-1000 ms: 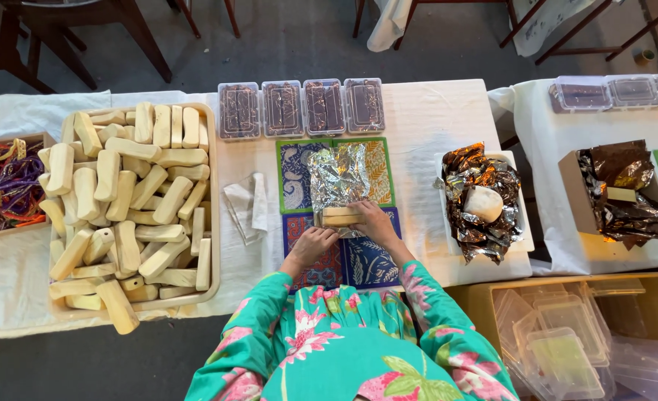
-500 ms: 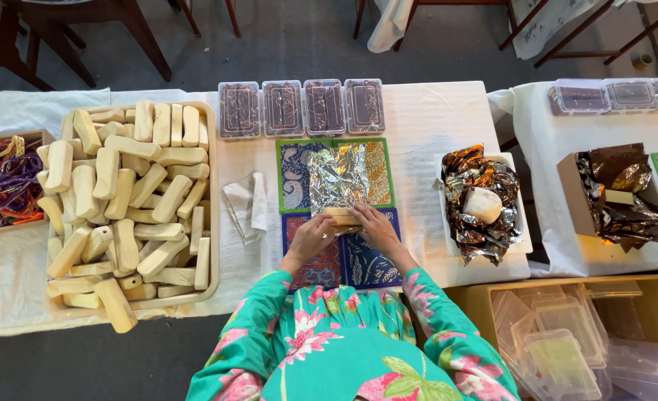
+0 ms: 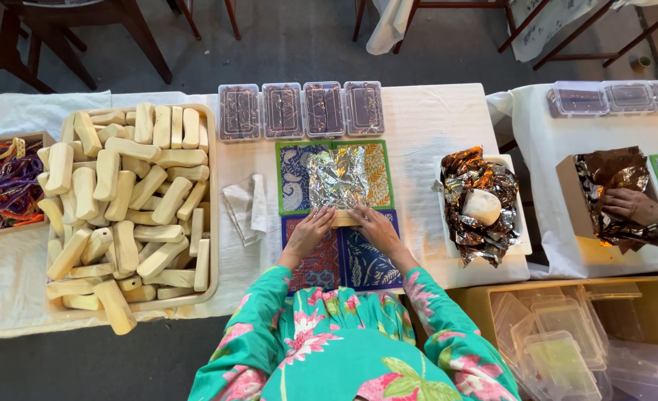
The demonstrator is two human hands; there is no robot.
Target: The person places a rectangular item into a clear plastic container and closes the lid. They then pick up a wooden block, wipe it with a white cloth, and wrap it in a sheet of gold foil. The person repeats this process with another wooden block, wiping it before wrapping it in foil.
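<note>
Foil (image 3: 336, 178) lay crumpled over a pale bar (image 3: 346, 217) on the patterned mat (image 3: 379, 178). Both hands, left (image 3: 310, 230) and right (image 3: 372, 226), pressed flat-fingered on the bar's near edge, apparently mid-wrap; folding the foil snugly seemed the next need.

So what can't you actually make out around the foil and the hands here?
- Pale block, head view: mostly hidden by silver foil and both hands, left hand, right hand.
- Lidded clear boxes: dark contents too small to identify.
- Stacked clear containers: cut off by the bottom edge.
</note>
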